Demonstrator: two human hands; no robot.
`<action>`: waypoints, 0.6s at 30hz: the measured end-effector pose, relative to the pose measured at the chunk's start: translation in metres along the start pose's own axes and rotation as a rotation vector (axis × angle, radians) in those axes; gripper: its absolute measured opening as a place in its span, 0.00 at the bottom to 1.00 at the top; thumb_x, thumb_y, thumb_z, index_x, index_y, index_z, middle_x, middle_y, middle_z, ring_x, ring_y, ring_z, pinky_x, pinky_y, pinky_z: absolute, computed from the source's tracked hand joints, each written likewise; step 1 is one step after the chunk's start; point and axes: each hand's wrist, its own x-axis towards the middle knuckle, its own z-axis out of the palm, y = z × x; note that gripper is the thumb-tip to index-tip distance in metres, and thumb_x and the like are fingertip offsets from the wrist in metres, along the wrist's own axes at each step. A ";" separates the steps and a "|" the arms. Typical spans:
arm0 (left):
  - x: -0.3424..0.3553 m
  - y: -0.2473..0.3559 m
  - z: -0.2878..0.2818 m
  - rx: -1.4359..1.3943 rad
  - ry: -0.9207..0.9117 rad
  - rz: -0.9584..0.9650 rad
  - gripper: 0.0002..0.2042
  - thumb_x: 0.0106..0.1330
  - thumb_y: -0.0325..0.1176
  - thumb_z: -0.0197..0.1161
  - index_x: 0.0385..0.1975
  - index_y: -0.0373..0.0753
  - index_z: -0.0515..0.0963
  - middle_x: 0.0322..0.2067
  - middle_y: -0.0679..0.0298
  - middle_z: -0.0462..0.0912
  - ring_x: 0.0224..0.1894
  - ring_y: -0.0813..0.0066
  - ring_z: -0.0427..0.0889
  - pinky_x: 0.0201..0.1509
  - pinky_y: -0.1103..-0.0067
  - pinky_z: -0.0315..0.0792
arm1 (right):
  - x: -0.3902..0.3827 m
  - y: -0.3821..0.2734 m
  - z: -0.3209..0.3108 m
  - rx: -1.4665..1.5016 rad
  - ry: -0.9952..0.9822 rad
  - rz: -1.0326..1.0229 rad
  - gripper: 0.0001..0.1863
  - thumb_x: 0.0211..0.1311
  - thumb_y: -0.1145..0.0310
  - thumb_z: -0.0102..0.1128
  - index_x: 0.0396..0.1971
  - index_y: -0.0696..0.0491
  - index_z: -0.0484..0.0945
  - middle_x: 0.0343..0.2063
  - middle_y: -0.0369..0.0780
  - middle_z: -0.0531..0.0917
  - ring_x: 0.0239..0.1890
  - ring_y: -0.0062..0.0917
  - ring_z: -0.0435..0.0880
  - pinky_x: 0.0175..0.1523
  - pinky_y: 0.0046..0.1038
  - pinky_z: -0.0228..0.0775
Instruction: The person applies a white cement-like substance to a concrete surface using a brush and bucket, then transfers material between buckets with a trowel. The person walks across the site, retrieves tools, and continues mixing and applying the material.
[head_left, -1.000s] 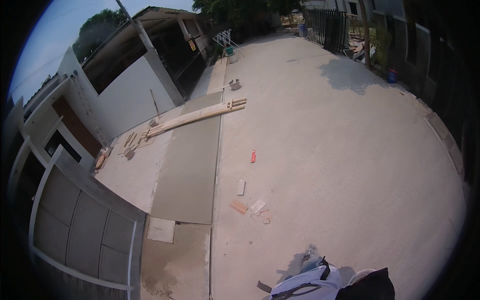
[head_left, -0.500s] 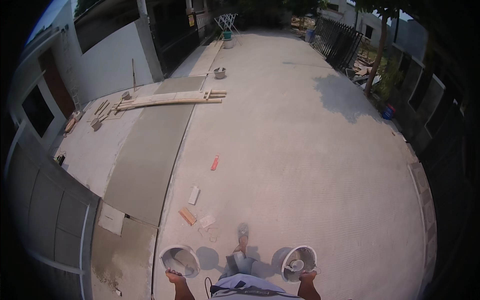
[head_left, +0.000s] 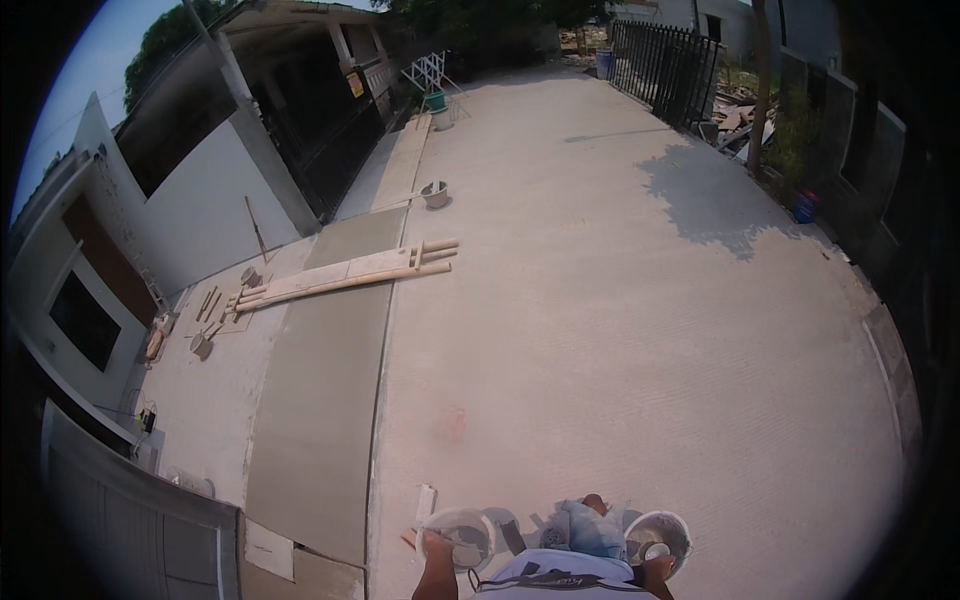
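I carry a bucket at each side. My left hand (head_left: 436, 547) is closed at the near left edge of a pale bucket (head_left: 487, 525); whether it grips the rim or the handle I cannot tell. My right hand (head_left: 657, 571) is closed at the near edge of a second, grey-stained bucket (head_left: 680, 530). Inside that one lies a small round pale container (head_left: 656, 551), perhaps a scoop. My bent knee and a shoe show between the two buckets. A white block (head_left: 427, 500) lies on the ground just beyond the left bucket.
A strip of smooth wet-looking concrete (head_left: 320, 420) runs along the left, crossed by a bamboo-and-board walkway (head_left: 350, 272). Farther off stand a grey bucket (head_left: 435, 195) and a folding rack (head_left: 430, 72). A black fence (head_left: 665, 70) and a tree trunk (head_left: 760, 90) line the right.
I have stepped forward with both buckets, and the view has tilted up and turned. The walkway appears lower. The left bucket now covers most of the orange brick piece.
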 end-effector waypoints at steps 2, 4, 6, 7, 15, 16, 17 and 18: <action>0.030 -0.005 0.037 0.148 0.054 -0.053 0.14 0.73 0.44 0.49 0.47 0.44 0.76 0.45 0.65 0.75 0.49 0.71 0.73 0.50 0.69 0.72 | -0.019 -0.004 0.055 -0.031 0.018 -0.013 0.31 0.70 0.47 0.52 0.63 0.55 0.69 0.50 0.45 0.79 0.46 0.34 0.79 0.48 0.30 0.77; 0.063 -0.014 0.061 0.465 0.166 -0.128 0.18 0.73 0.44 0.49 0.53 0.42 0.77 0.54 0.63 0.78 0.57 0.70 0.76 0.58 0.68 0.73 | -0.036 -0.008 0.116 -0.048 0.022 -0.022 0.32 0.70 0.47 0.53 0.63 0.55 0.69 0.50 0.45 0.79 0.46 0.34 0.79 0.48 0.30 0.77; 0.071 -0.028 0.096 0.635 0.259 -0.148 0.20 0.73 0.45 0.49 0.56 0.41 0.78 0.57 0.62 0.79 0.61 0.69 0.77 0.61 0.68 0.74 | -0.047 -0.016 0.178 -0.045 0.037 -0.036 0.32 0.70 0.46 0.53 0.63 0.56 0.70 0.50 0.45 0.79 0.46 0.34 0.79 0.48 0.30 0.76; 0.071 -0.037 0.125 0.643 0.277 -0.125 0.19 0.73 0.45 0.50 0.55 0.42 0.78 0.57 0.61 0.80 0.60 0.69 0.78 0.60 0.68 0.74 | -0.049 -0.025 0.212 -0.038 0.045 -0.047 0.32 0.70 0.46 0.53 0.63 0.56 0.70 0.50 0.45 0.79 0.46 0.35 0.79 0.49 0.31 0.76; 0.050 -0.037 0.304 0.957 0.377 -0.041 0.17 0.68 0.45 0.56 0.48 0.42 0.81 0.50 0.59 0.83 0.54 0.64 0.83 0.56 0.68 0.76 | -0.114 -0.087 0.473 -0.092 -0.027 -0.115 0.34 0.70 0.45 0.54 0.63 0.59 0.71 0.49 0.46 0.80 0.47 0.36 0.79 0.50 0.31 0.76; 0.056 -0.037 0.327 1.050 0.345 -0.012 0.17 0.67 0.45 0.57 0.47 0.42 0.82 0.49 0.58 0.84 0.53 0.63 0.83 0.55 0.68 0.77 | -0.127 -0.100 0.501 -0.085 -0.042 -0.132 0.34 0.70 0.45 0.55 0.63 0.59 0.71 0.49 0.46 0.80 0.48 0.36 0.80 0.50 0.31 0.76; 0.060 -0.038 0.349 1.157 0.323 0.014 0.17 0.67 0.46 0.58 0.46 0.42 0.82 0.49 0.58 0.84 0.52 0.63 0.84 0.55 0.68 0.77 | -0.140 -0.111 0.530 -0.088 -0.059 -0.149 0.35 0.70 0.45 0.55 0.63 0.59 0.71 0.49 0.46 0.81 0.48 0.36 0.80 0.50 0.31 0.76; 0.062 -0.037 0.368 1.286 0.306 0.049 0.17 0.66 0.46 0.59 0.46 0.42 0.83 0.48 0.58 0.85 0.51 0.62 0.85 0.54 0.68 0.77 | -0.155 -0.119 0.563 -0.092 -0.075 -0.168 0.35 0.70 0.44 0.55 0.63 0.60 0.71 0.48 0.46 0.81 0.48 0.36 0.80 0.50 0.31 0.76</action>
